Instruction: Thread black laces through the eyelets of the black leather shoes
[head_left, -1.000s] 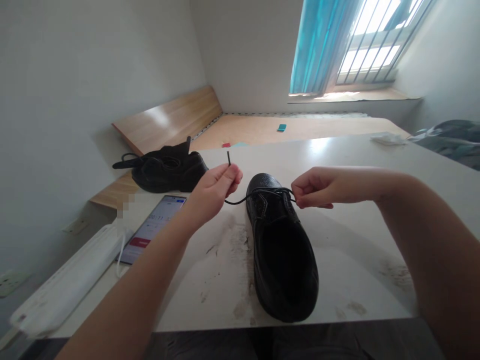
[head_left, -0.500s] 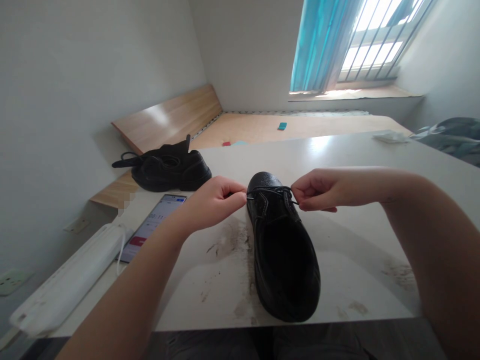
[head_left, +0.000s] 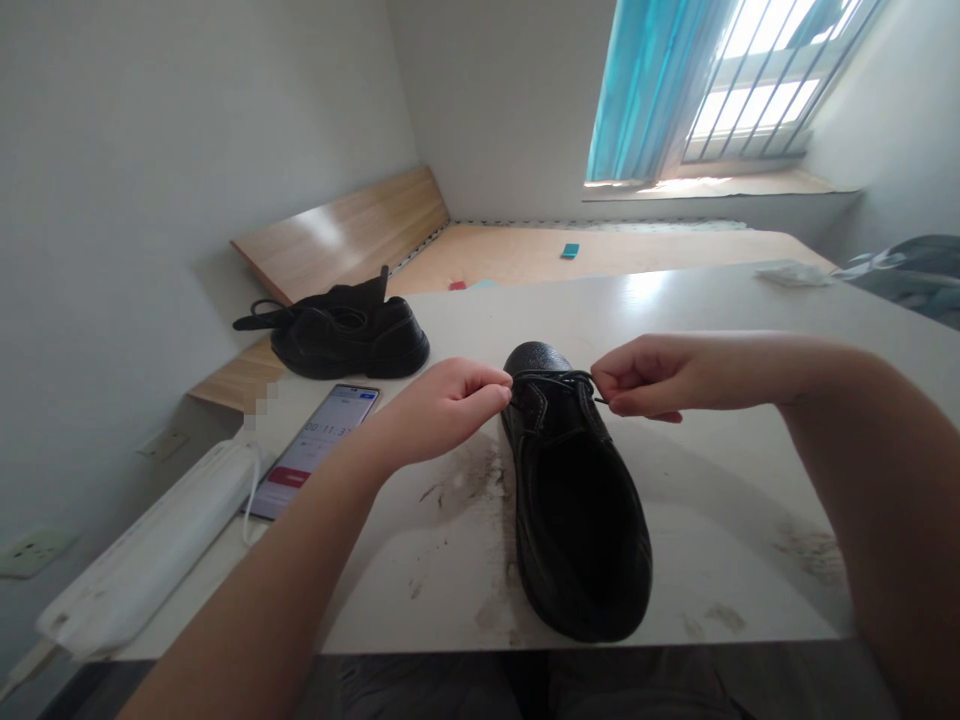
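A black shoe (head_left: 577,520) with a pebbled toe sits at centre, its black lace (head_left: 551,378) matching it. A second black shoe (head_left: 349,340) lies at upper left. The white table (head_left: 720,310) carries grey-brown smudges at lower centre. At upper right, a teal curtain (head_left: 645,90) hangs beside the bright white window (head_left: 750,90). A small teal card (head_left: 570,251) lies on pale honey-coloured wood (head_left: 510,255), and the phone (head_left: 311,450) shows a red button.

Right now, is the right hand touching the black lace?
Touching. The head view shows the lace running across the top of the black leather shoe into the right hand, pinched between its fingers.
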